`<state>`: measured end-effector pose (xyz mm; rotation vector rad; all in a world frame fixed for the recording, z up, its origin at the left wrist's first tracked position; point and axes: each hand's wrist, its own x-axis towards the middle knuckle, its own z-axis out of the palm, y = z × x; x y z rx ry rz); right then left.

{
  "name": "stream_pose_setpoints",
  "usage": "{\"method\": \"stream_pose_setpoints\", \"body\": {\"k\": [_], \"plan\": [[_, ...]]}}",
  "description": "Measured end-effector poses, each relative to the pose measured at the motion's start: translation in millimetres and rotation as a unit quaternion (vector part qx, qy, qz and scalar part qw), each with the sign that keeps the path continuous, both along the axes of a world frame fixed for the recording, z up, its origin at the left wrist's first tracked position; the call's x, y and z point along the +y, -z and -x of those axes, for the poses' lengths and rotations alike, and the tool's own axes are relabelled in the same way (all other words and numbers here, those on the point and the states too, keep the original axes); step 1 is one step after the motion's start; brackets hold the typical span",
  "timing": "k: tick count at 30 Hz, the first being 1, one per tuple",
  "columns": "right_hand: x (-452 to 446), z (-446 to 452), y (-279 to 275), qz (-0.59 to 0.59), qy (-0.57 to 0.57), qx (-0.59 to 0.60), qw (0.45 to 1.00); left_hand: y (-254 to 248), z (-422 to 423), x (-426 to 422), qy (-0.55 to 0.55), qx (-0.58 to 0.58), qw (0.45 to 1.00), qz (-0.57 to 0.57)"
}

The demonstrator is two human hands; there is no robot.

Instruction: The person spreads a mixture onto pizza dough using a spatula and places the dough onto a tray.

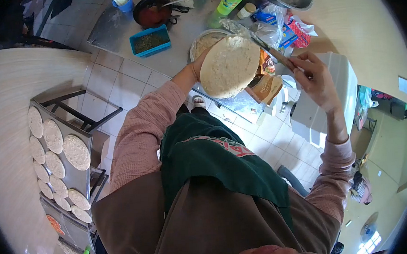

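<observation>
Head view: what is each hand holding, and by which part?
Left hand: the pale disc, by its left edge, fingers hidden behind it. Right hand: the spatula, by its wooden handle.

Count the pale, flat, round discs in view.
12: one disc in the left hand, eleven other discs on the grey metal table at left, in columns of four, four and three. Others may be hidden.

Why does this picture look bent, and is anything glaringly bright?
Head view: bowed edges and black corners suggest a very wide lens; head view: the window at lower right glares nearly white, while the flatbread in the left hand shows texture.
</observation>
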<state>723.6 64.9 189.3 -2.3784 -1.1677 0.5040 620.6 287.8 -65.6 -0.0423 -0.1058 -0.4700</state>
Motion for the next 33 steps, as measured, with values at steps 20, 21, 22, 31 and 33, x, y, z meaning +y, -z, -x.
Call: {"method": "stream_pose_setpoints", "body": {"k": [20, 21, 22, 31, 33], "plan": [[19.6, 28.9, -15.8, 0.034, -0.073, -0.072, 0.994, 3.1, 2.9, 2.1, 0.042, 0.035, 0.996, -0.070], [20.0, 34.2, -18.3, 0.036, -0.088, -0.081, 0.992, 4.1, 3.8, 2.1, 0.039, 0.027, 0.997, -0.067], [18.7, 38.6, -17.5, 0.036, -0.086, -0.081, 0.992, 5.0, 4.6, 1.6, 0.041, 0.027, 0.997, -0.068], [-8.1, 80.7, 45.7, 0.019, -0.079, -0.212, 0.974, 40.8, 8.1, -4.2, -0.015, 0.064, 0.992, -0.108], [-14.4, 89.4, 55.0, -0.025, -0.091, -0.197, 0.976, 45.1, 10.4, -3.7, -0.028, 0.057, 0.995, -0.072]]}}
